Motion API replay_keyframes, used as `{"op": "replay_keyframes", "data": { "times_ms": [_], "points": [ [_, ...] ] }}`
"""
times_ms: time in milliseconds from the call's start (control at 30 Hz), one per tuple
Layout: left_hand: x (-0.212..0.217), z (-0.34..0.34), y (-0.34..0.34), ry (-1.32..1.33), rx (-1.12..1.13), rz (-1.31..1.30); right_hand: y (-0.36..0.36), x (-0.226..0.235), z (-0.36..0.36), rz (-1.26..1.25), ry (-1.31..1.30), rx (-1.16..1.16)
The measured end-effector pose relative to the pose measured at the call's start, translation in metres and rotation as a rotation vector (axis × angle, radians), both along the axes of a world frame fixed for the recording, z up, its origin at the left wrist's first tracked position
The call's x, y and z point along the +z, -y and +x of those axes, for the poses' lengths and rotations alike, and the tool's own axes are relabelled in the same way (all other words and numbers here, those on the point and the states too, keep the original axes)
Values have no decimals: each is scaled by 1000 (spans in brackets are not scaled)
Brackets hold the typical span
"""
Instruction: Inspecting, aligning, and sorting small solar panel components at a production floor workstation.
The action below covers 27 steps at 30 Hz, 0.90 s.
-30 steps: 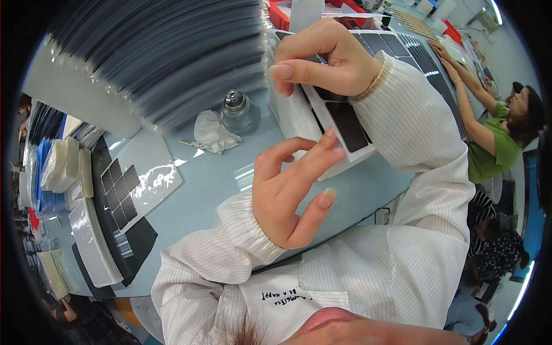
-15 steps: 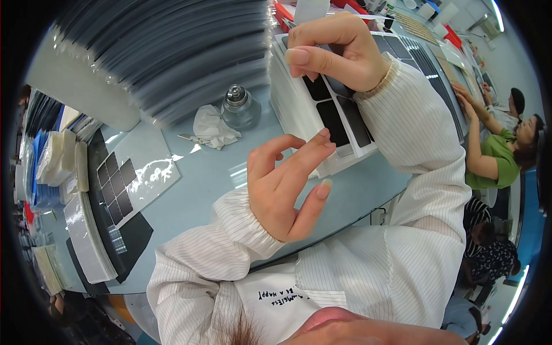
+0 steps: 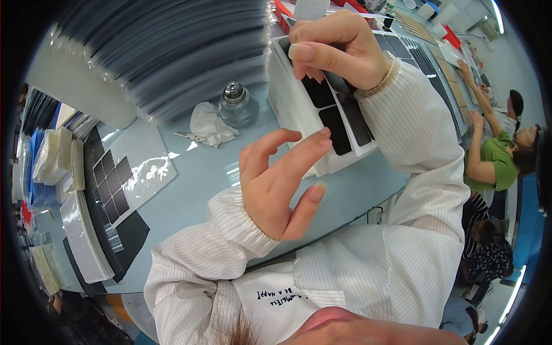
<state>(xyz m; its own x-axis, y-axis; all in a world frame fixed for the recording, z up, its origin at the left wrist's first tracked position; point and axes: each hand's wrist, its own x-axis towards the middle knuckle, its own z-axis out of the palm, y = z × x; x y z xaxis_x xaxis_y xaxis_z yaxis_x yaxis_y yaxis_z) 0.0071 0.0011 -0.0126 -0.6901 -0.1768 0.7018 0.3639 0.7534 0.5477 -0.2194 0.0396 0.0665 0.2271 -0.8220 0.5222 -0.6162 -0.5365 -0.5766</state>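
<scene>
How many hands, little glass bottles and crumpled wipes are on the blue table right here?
Hands: 2, left hand and right hand
Glass bottle: 1
Crumpled white wipe: 1
Total: 4

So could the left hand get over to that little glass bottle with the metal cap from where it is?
Probably yes. The left hand is open and holds nothing, and the glass bottle stands just beyond it on the table. Only a crumpled white wipe lies beside the bottle, not across the way.
</scene>
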Motion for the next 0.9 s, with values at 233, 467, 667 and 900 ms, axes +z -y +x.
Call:
{"op": "replay_keyframes", "data": {
  "times_ms": [233, 467, 667, 900],
  "points": [
    [0, 1, -5, 86, 9, -69, -1, 0, 1, 11, 13, -10],
    [0, -4, -6, 45, -113, 4, 3, 1, 1, 43, -73, 29],
    [2, -7, -3, -1, -163, 14, 2, 4, 5, 60, -120, 56],
    [1, 0, 1, 39, -15, -176, 2, 0, -5, 14, -10, 99]
  ]
}}
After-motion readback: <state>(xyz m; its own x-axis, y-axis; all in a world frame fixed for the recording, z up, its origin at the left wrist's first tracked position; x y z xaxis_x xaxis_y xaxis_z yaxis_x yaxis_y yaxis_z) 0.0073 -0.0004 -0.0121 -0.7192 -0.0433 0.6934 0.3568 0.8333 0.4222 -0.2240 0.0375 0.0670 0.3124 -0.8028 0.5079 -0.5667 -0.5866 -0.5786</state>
